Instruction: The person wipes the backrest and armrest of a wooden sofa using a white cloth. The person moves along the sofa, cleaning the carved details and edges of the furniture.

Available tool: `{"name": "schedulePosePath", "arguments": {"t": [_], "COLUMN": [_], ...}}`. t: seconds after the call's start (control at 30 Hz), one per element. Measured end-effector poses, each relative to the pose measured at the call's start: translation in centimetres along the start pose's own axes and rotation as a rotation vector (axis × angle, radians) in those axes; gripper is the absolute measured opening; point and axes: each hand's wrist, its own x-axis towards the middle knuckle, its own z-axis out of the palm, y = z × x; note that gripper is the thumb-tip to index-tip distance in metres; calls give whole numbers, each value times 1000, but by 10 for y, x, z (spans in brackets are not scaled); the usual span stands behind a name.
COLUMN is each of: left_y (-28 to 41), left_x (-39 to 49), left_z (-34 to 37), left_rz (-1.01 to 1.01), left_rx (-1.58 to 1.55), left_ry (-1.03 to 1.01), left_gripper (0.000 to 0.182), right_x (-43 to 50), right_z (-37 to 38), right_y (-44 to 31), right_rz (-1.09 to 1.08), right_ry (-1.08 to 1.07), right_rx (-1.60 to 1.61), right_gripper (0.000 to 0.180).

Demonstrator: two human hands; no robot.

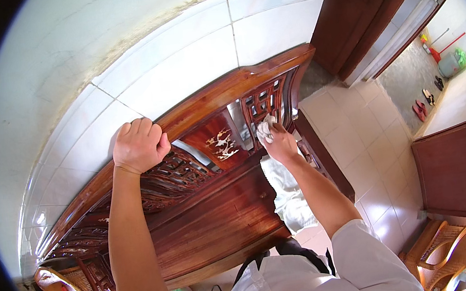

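A carved, dark red wooden bench with a latticed backrest stands before me against the wall. My left hand is curled over the top rail of the backrest, its fingers wrapped on the wood. In my right hand is a crumpled white cloth, held against the lattice panel near the backrest's right end. Between my hands shows a panel with a pale inlaid tree. A larger white cloth lies on the right end of the seat, below my right forearm.
White tiles cover the wall behind the backrest. Woven-seat chairs stand at lower left and lower right. A dark red wooden cabinet is at right. Beyond a doorway lie several shoes and a gas cylinder.
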Motion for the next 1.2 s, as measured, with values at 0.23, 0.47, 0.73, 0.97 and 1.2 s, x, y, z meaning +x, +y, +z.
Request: {"name": "schedulePosePath", "arguments": {"t": [0.23,0.47,0.73,0.97,1.2], "left_y": [0,-2,-1,-2,-1], "left_x": [-1,-1,-2,-2,-3], "left_z": [0,0,1,0,1], "left_rz": [7,0,-15,-9,-16], "left_rx": [-6,3,-13,-6,0], "left_ry": [15,18,7,13,10], "left_gripper": [24,24,24,23,24], "right_x": [15,19,39,14,49], "right_z": [-23,-29,-43,-67,-71], "right_y": [-18,-43,-39,-44,-61], "right_rz": [-137,178,65,-66,72], "right_ry": [289,19,52,242,-62], "right_rx": [170,186,-3,175,-55], "right_gripper": [40,60,52,39,57]}}
